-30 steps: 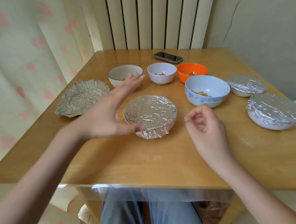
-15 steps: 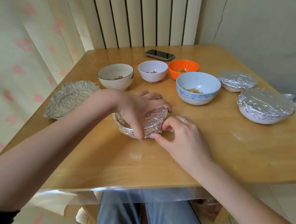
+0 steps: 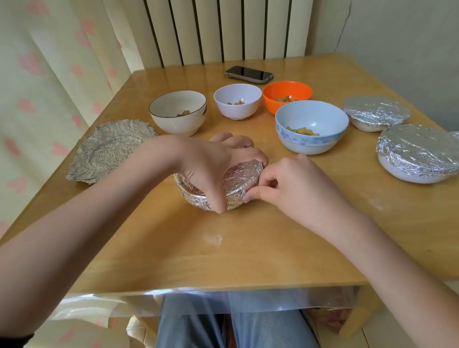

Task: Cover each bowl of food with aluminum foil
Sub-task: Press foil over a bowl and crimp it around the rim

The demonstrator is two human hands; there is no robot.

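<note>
Two hands at one foil-wrapped bowl (image 3: 238,184), set on the wooden table (image 3: 271,248) near its middle, just in front of the row of open bowls. Left hand (image 3: 212,166) draped over the top of it, fingers curled down round the far and near rim, thumb pressed against the foil at the front edge. Right hand (image 3: 286,185) touching the bowl's right side, thumb and curled fingers pinching the foil edge there. Behind, uncovered and holding small yellowish pieces: black-rimmed white bowl (image 3: 176,115), small white bowl (image 3: 236,101), orange bowl (image 3: 286,95), blue-patterned bowl (image 3: 310,127). Far right, well apart from the hands: two more bowls already under foil, smaller covered bowl (image 3: 375,113) behind, larger covered bowl (image 3: 423,157) in front. Left edge of the table: crumpled, dish-shaped foil sheet (image 3: 109,154) lying loose. Dark phone (image 3: 248,73) face up at the back, near the ribbed radiator. Blue jeans visible below the table's near edge
</note>
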